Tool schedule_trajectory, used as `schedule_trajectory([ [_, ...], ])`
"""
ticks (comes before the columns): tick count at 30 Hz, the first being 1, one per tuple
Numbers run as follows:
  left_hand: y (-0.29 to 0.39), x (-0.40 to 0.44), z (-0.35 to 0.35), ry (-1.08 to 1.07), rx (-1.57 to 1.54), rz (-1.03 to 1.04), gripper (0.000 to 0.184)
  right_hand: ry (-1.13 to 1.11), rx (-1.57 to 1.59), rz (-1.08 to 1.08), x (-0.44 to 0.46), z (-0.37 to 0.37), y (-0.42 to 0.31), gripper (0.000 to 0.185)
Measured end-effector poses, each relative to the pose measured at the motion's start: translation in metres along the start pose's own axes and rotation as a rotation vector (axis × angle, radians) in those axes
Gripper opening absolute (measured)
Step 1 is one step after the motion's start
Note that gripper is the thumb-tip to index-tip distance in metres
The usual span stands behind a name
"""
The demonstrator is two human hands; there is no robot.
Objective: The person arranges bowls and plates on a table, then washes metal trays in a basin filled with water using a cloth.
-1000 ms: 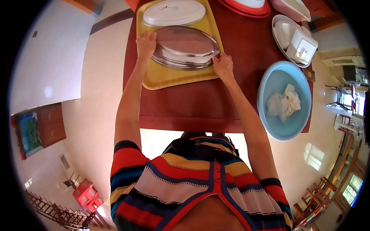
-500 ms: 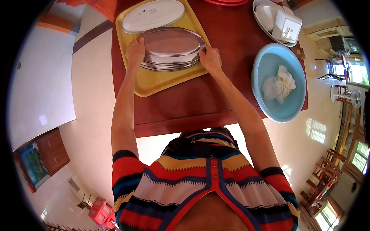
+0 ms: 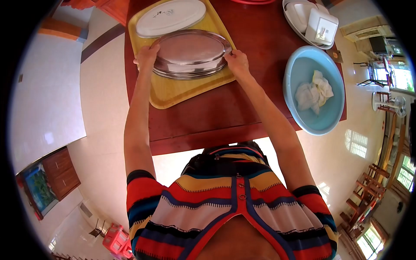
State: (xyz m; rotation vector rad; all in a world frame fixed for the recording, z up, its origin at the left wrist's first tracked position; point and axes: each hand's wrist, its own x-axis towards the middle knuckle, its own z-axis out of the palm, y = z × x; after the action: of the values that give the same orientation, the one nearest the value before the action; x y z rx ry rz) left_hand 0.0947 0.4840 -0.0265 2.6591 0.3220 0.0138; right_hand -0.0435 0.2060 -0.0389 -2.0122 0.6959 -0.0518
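Note:
Oval metal platters (image 3: 190,75) lie stacked on a yellow tray (image 3: 173,97). My left hand (image 3: 147,56) grips the left rim of the top platter (image 3: 193,48), thumb and fingers closed on it. At the opposite end, my right hand (image 3: 237,63) pinches the right rim of the same platter. Whether the top platter is slightly apart from those beneath is hard to tell. A white oval plate (image 3: 171,18) with a small mark on it lies behind the stack, on the same tray.
A light blue basin (image 3: 299,65) holding a white cloth (image 3: 314,95) stands on the right of the red-brown table (image 3: 195,119). Behind it, a large white dish holds white square bowls (image 3: 323,28). Red plates (image 3: 253,1) show at the far edge.
My left hand has shifted slightly left and my right hand slightly up along the rim. The platter's near rim looks slightly different against the stack. The basin's cloth stays put.

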Motion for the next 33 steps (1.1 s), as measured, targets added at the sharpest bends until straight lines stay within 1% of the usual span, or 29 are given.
schedule_trajectory([
  [1, 0.0, 0.001, -0.002, -0.026, 0.016, -0.033, 0.054, 0.0, -0.001, 0.002, -0.002, -0.002, -0.001, 0.031],
  [3, -0.001, 0.004, -0.008, -0.049, 0.031, -0.067, 0.054, 0.023, 0.105, 0.0, -0.003, -0.003, -0.004, 0.025],
  [5, -0.004, 0.007, -0.016, -0.201, -0.082, 0.041, 0.057, 0.041, 0.133, -0.001, -0.003, -0.002, -0.004, 0.023],
  [6, -0.011, 0.012, -0.01, -0.201, -0.081, 0.04, 0.057, 0.059, 0.16, -0.002, -0.003, -0.002, -0.003, 0.021],
  [8, -0.025, 0.022, 0.008, -0.018, -0.244, 0.044, 0.049, 0.048, 0.185, 0.015, -0.005, -0.005, -0.005, 0.023],
  [9, -0.022, 0.018, 0.002, -0.018, -0.242, 0.045, 0.049, 0.036, 0.21, 0.031, -0.006, -0.005, -0.006, 0.025],
  [10, -0.016, 0.01, -0.01, -0.094, -0.384, 0.06, 0.044, 0.038, 0.213, 0.032, -0.005, -0.003, -0.003, 0.025],
  [11, -0.009, 0.001, -0.022, -0.173, -0.526, 0.077, 0.04, 0.084, 0.305, 0.029, -0.006, 0.0, -0.001, 0.028],
  [12, -0.005, -0.007, -0.032, -0.182, -0.526, 0.084, 0.04, 0.135, 0.396, 0.027, -0.006, 0.0, 0.003, 0.031],
  [13, -0.002, -0.016, -0.04, -0.17, -0.709, 0.104, 0.035, 0.149, 0.396, 0.035, -0.01, -0.002, 0.002, 0.031],
  [14, 0.005, -0.02, -0.042, -0.165, -0.895, 0.125, 0.031, 0.109, 0.508, 0.019, -0.013, -0.005, 0.002, 0.035],
  [15, -0.008, -0.002, -0.048, -0.464, -1.011, 0.023, 0.033, 0.079, 0.62, 0.004, -0.02, -0.012, 0.0, 0.038],
  [16, -0.005, -0.006, -0.048, -0.347, -1.145, -0.033, 0.034, 0.092, 0.599, 0.007, -0.031, -0.025, -0.01, 0.038],
  [17, 0.007, -0.019, -0.072, -0.532, -1.256, 0.004, 0.036, 0.081, 0.485, -0.075, -0.038, -0.04, -0.013, 0.038],
  [18, 0.022, -0.04, -0.091, -0.514, -1.374, -0.009, 0.033, 0.077, 0.548, -0.1, -0.048, -0.056, -0.018, 0.037],
  [19, 0.025, -0.045, -0.105, -0.661, -1.426, 0.023, 0.035, 0.065, 0.61, -0.132, -0.061, -0.073, -0.024, 0.036],
  [20, 0.042, -0.065, -0.121, -0.628, -1.377, 0.051, 0.039, 0.09, 0.605, -0.129, -0.072, -0.093, -0.028, 0.036],
  [21, 0.064, -0.091, -0.138, -0.592, -1.37, 0.045, 0.043, 0.066, 0.665, -0.102, -0.083, -0.113, -0.032, 0.035],
  [23, 0.098, -0.133, -0.157, -0.527, -1.327, 0.12, 0.043, 0.045, 0.733, -0.086, -0.095, -0.145, -0.028, 0.034],
  [24, 0.113, -0.15, -0.163, -0.528, -1.324, 0.132, 0.043, 0.023, 0.768, -0.125, -0.1, -0.164, -0.021, 0.033],
  [26, 0.141, -0.184, -0.171, -0.496, -1.305, 0.302, 0.043, 0.006, 0.784, -0.224, -0.102, -0.193, 0.0, 0.032],
  [27, 0.158, -0.204, -0.172, -0.496, -1.302, 0.308, 0.043, 0.009, 0.788, -0.228, -0.1, -0.208, 0.01, 0.032],
  [29, 0.192, -0.242, -0.172, -0.444, -1.285, 0.524, 0.042, -0.039, 0.82, -0.272, -0.097, -0.237, 0.032, 0.033],
  [30, 0.204, -0.256, -0.167, -0.375, -1.215, 0.558, 0.042, -0.057, 0.807, -0.253, -0.092, -0.251, 0.047, 0.031],
  [31, 0.217, -0.27, -0.161, -0.382, -1.208, 0.568, 0.042, -0.048, 0.817, -0.253, -0.085, -0.266, 0.067, 0.031],
  [33, 0.239, -0.294, -0.151, -0.25, -1.001, 0.713, 0.04, 0.077, 0.207, -0.352, -0.073, -0.291, 0.103, 0.028],
])
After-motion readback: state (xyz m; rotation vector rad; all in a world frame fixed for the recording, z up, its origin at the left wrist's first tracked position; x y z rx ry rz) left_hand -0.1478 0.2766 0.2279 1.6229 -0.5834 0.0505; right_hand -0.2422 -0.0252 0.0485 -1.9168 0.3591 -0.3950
